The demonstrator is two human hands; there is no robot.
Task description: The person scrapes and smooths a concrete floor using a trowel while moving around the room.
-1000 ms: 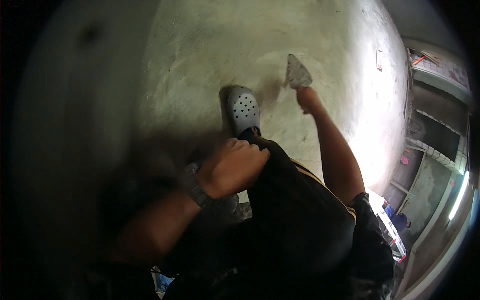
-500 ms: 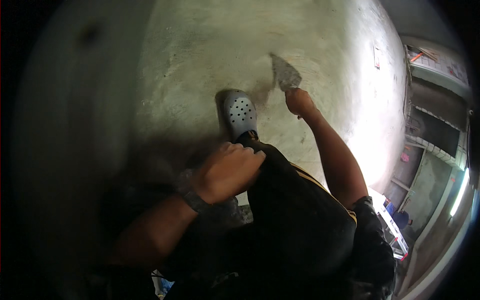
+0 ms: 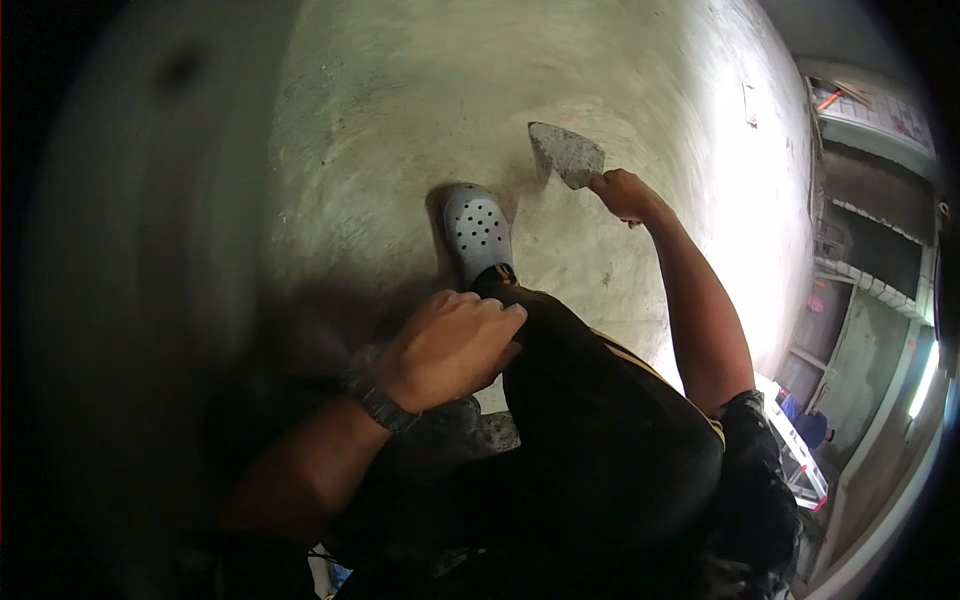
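A pointed masonry trowel, its blade coated with grey mortar, is held by its handle in my right hand. The blade is over the grey-green cement surface, its outer corner beside a darker smear or shadow; contact I cannot tell. My left hand, with a dark band at the wrist, is closed above my bent leg in dark trousers. Its fingers curl under, so the palm is hidden. My grey clog with round holes rests on the cement, left of the trowel.
At the right, a bright strip of light falls across the cement. Beyond it are a ladder, a dark blue shape, a lit tube lamp and block-edged openings. Deep shadow covers the left side.
My right hand has moved slightly right and the trowel has turned, its blade now lying more sideways and facing up more. My left hand and foot have hardly moved.
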